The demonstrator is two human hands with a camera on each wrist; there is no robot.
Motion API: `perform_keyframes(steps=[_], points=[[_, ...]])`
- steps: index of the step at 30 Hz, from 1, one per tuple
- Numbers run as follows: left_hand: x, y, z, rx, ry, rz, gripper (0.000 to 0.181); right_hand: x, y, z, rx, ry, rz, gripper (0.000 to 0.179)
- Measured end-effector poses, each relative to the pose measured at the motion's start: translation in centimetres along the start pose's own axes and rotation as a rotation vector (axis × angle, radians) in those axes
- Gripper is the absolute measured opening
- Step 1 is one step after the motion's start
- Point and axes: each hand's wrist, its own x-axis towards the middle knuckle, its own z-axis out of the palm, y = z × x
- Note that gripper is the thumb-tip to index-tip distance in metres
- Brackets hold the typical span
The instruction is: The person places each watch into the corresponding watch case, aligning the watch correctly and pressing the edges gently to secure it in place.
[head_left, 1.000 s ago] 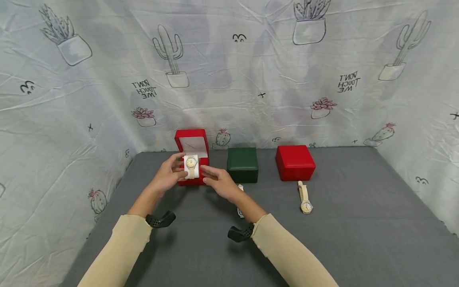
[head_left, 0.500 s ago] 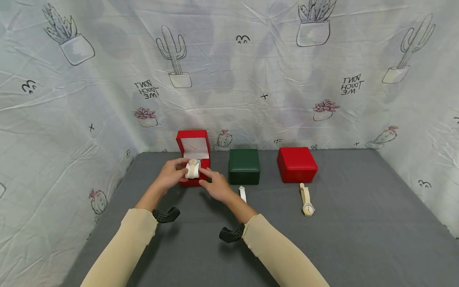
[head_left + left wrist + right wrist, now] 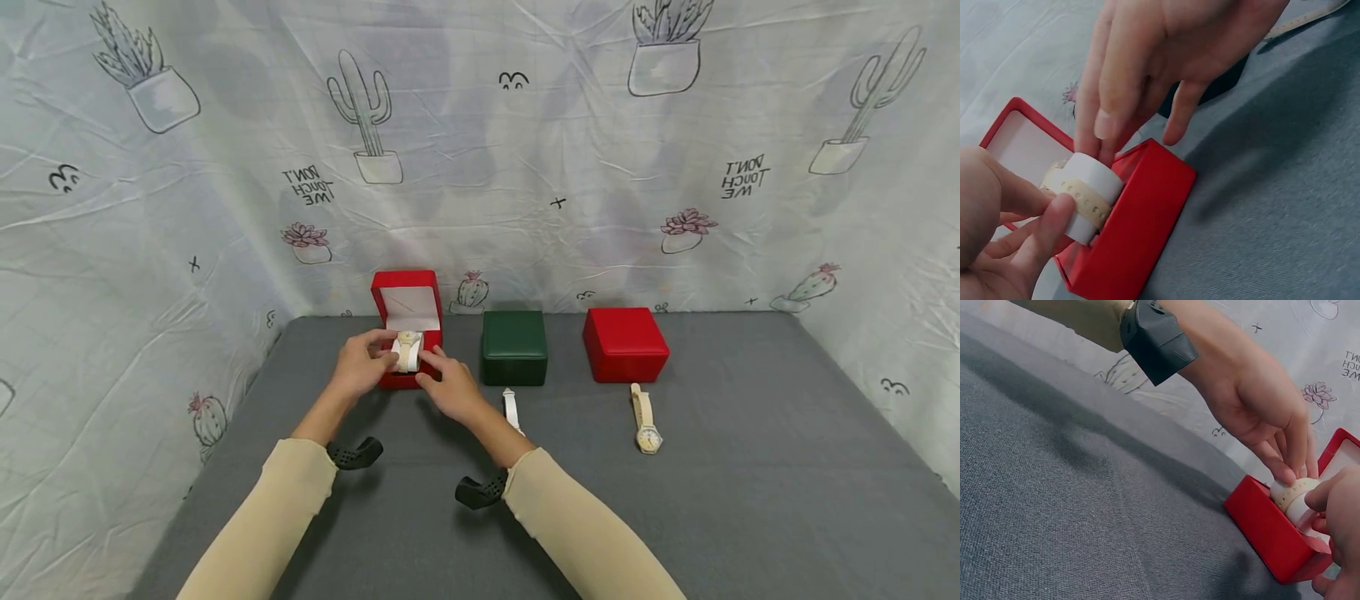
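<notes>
At the left of the table, a red watch box stands with its lid up, showing a white lining. A cream-strapped watch is wrapped round a white cushion, which sits partly down in the box. My left hand pinches the cushion's left end between thumb and fingers, the thumb on the strap. From the other side, my right hand reaches over the box wall. Its extended fingers touch the cushion's right end. The watch dial is mostly turned away in the wrist views.
A closed green box and a closed red box stand to the right, along the back of the grey table. A white-strapped watch lies partly behind my right forearm. Another cream watch lies before the closed red box.
The cushion with its watch, first held upright facing the camera, has tipped back and come down into the open red box. My right fingers have moved in against its end.
</notes>
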Motion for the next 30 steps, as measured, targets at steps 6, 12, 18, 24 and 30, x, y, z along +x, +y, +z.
perform_keyframes(steps=[6, 12, 18, 24, 30], points=[[0.0, -0.7, 1.0, -0.022, 0.037, 0.001, 0.041, 0.0, -0.7, -0.2, -0.020, 0.015, -0.016, 0.046], [-0.4, -0.1, 1.0, 0.110, 0.131, 0.020, 0.040, -0.1, -1.0, -0.4, 0.012, -0.010, 0.002, 0.047], [-0.6, 0.0, 1.1, 0.169, 0.154, 0.029, 0.041, 0.0, -0.5, -0.2, 0.021, -0.025, 0.016, 0.048], [-0.4, -0.3, 1.5, 0.203, 0.191, 0.060, 0.040, 0.1, -0.4, -0.3, 0.028, -0.041, 0.016, 0.050], [-0.2, -0.8, 2.0, 0.231, 0.204, 0.090, 0.037, 0.1, -0.2, -0.4, -0.050, -0.103, 0.026, 0.057]])
